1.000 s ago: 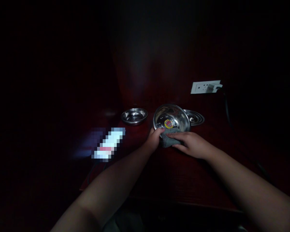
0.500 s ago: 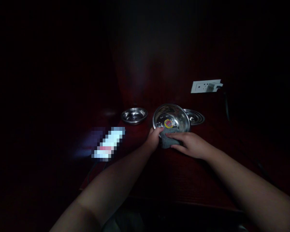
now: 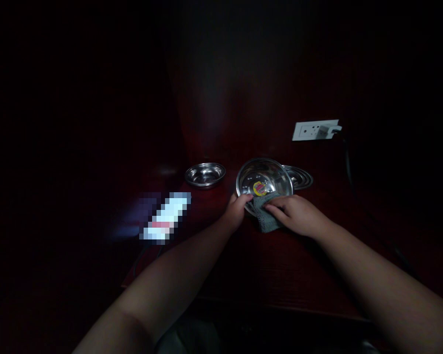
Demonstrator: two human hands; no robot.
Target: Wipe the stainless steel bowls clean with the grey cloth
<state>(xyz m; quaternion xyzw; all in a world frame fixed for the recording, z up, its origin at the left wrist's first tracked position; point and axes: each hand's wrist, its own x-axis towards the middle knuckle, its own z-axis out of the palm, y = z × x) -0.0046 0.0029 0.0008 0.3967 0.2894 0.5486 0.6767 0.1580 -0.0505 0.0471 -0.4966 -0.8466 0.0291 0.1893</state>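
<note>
A shiny steel bowl [image 3: 268, 170] is tilted with its opening toward me, a yellow and red round sticker [image 3: 259, 189] on its inside bottom. My left hand [image 3: 237, 209] grips the bowl's rim at the lower left, thumb over the edge. In my right hand [image 3: 297, 214] is a grey-green cloth [image 3: 268, 216], pinched and pressed over the bowl's near rim, with part of it hanging down in front. Most of the left fingers are hidden behind the bowl.
A shallow steel dish [image 3: 205, 176] stands at the back left of the dark red table [image 3: 266, 275]. Round steel lids or plates [image 3: 302, 178] lie behind the bowl. A blurred-out bright screen [image 3: 168, 216] is at left. A wall socket [image 3: 315, 130] holds a plug with a cable [image 3: 348, 162].
My right hand has drawn its fingers in on the cloth, which now hangs lower and a little further right. The bowl and my left hand have shifted slightly right.
</note>
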